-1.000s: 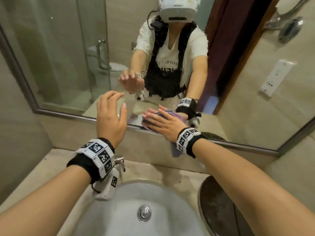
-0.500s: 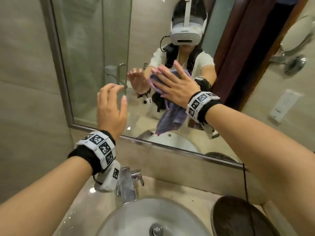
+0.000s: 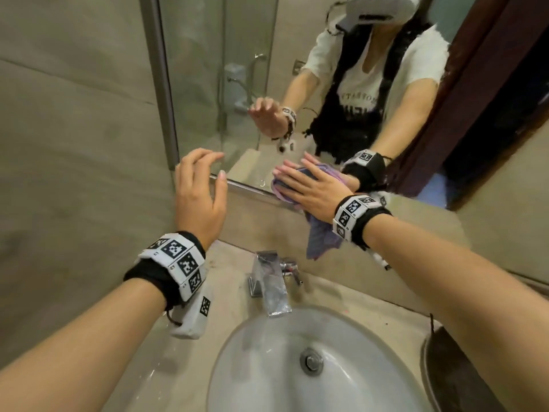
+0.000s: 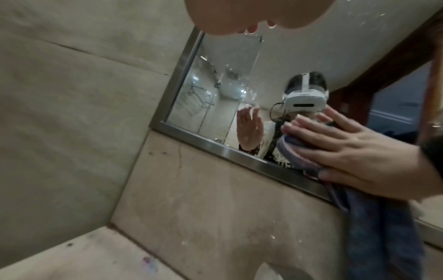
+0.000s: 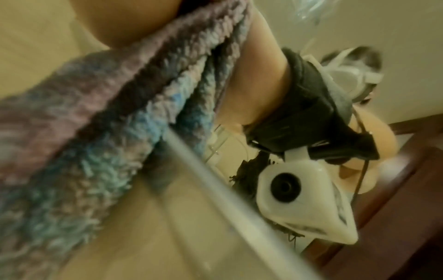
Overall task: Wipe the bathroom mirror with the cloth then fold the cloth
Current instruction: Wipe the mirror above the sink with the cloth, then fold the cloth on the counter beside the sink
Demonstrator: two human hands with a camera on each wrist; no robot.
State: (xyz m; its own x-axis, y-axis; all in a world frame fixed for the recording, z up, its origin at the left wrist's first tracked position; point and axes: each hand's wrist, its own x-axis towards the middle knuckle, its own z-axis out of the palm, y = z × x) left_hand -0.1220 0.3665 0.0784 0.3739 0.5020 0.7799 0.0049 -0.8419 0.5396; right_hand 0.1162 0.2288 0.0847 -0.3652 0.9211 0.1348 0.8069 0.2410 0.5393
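The framed bathroom mirror hangs above the basin. My right hand lies flat with straight, spread fingers on a purple-blue cloth and presses it against the mirror's bottom edge; the cloth's loose end hangs down over the wall below. In the left wrist view the right hand covers the bunched cloth on the metal frame. The right wrist view is filled by the fluffy cloth. My left hand is raised near the mirror's lower left corner, fingers loosely bent, holding nothing.
A chrome faucet stands on the beige counter under the cloth. The white sink basin is below it. A dark round object sits at the counter's right. A tiled wall closes the left side.
My right hand slid the cloth from the mirror's bottom edge up to mid height, then back down to the bottom edge. The left hand stayed raised at the left.
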